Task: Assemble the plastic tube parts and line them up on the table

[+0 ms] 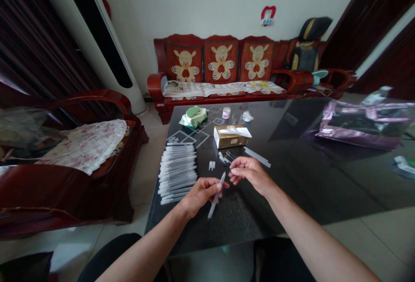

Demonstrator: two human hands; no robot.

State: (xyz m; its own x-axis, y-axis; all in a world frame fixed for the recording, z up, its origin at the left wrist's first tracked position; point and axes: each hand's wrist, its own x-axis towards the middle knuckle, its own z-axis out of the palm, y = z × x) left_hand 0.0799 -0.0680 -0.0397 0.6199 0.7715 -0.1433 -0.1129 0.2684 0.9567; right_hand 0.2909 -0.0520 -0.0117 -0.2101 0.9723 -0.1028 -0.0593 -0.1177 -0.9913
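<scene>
One slender pen [216, 198] is occupying the left hand [204, 192], which is gripping it between thumb and fingers above the near edge of the table [292, 178], toward the left corner. The barrel is showing a translucent, whitish-grey finish and is running straight along its length. Its narrow, tapered tip is pointing away from the near edge and slightly to the right; its lower end is showing a small dark part. The pen is leaning at a slant, and no print is reading clearly at this scale. The right hand [249, 172] is hovering just beside the tip, its fingers curling and its thumb lying close to the index finger; whether the fingertips are pinching a small part cannot be told. A row of similar pens [178, 172] is lying along the left edge, the pieces resting side by side, with dark ends facing right. Small white caps [212, 166] are sitting between this row and the right hand. Beyond the right hand, small white parts [223, 157] and thin dark rods [231, 156] are lying near a cardboard box [231, 141], which is carrying a white sheet [235, 131]. Long pale pieces [257, 156] are lying to the right of the rods. Toward the far edge, a green packet [193, 117], a small white tub [226, 112] and a crumpled tissue [247, 116] are resting apart. A purple-edged clear bag [359, 131] is standing toward the right.
</scene>
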